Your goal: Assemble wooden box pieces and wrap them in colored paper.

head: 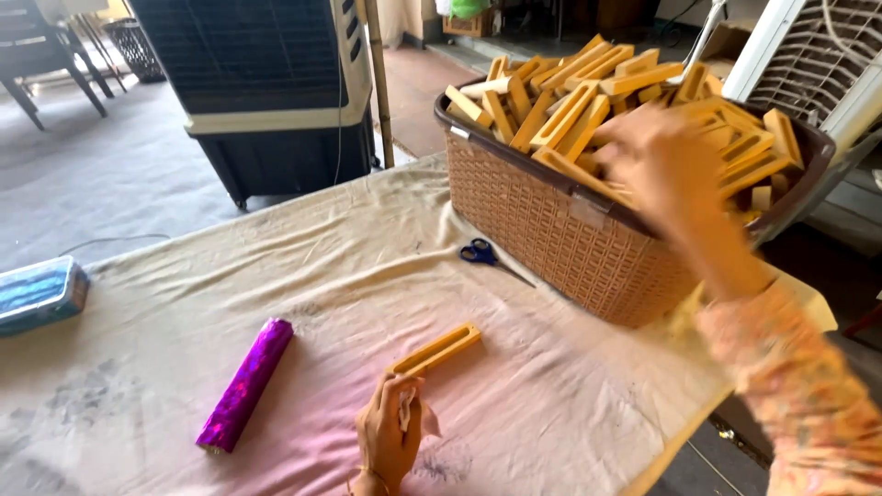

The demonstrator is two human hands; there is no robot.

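Note:
My left hand [390, 434] rests on the cloth-covered table [303, 276], gripping one end of a yellow wooden frame piece [439, 350] together with a small crumpled cloth. My right hand [654, 163], blurred, reaches over the brown woven basket [560, 230] and hovers at the heap of yellow wooden frame pieces [588, 92] that fills it. I cannot tell whether it holds one of them.
A shiny purple foil roll [245, 383] lies left of my left hand. Blue-handled scissors [482, 253] lie beside the basket. A blue packet [39, 292] sits at the table's left edge. An air cooler [266, 92] stands behind the table.

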